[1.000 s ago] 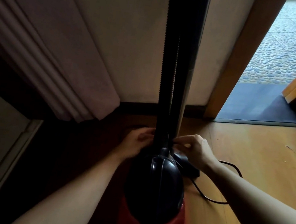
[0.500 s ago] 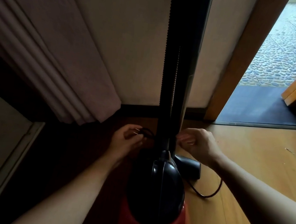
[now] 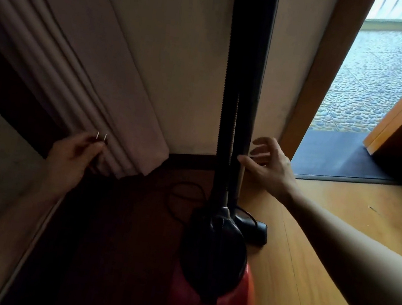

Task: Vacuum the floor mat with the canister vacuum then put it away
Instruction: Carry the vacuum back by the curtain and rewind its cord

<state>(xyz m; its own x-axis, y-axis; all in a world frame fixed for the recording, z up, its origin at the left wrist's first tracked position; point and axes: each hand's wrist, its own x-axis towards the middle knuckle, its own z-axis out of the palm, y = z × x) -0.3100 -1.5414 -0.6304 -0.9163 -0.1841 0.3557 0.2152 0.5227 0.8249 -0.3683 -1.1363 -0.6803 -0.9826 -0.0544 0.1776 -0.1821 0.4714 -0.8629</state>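
Dim interior, daylight from the doorway (image 3: 373,80), edges distorted.

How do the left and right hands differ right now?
Left hand pinches the plug, prongs up; right hand holds nothing. Left is curled; right is loosely spread, thumb at the upright wand. Left sits in shadow by the curtain; right is in brighter light near the door frame. Both sit at similar height, either side of the vacuum.
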